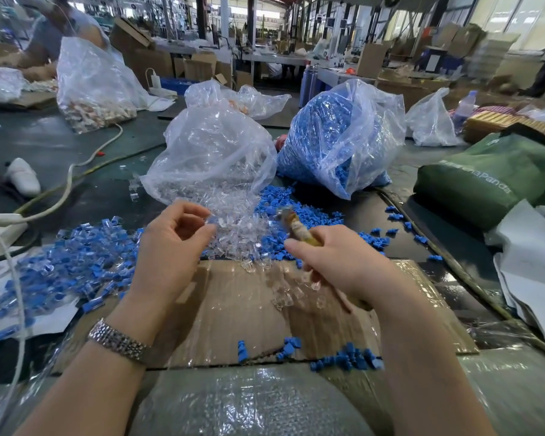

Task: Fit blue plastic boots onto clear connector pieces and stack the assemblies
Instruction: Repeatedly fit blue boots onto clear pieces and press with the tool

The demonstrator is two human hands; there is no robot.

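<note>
My left hand (170, 247) pinches a small clear connector piece (211, 220) between thumb and fingertips above the heap of clear pieces (239, 237). My right hand (337, 262) grips a brownish stick-like tool (298, 228), blurred, whose tip points up toward the heap. Loose blue boots (296, 212) lie behind the heap and several more (346, 360) on the cardboard's near edge. A pile of finished blue-and-clear assemblies (73, 262) lies at the left.
An open bag of clear pieces (211, 152) and a bag of blue boots (337, 136) stand behind the heap. A flat cardboard sheet (233, 309) lies under my hands. A green bag (485, 177) and white papers (529, 262) sit right. White cables (66, 190) cross the left.
</note>
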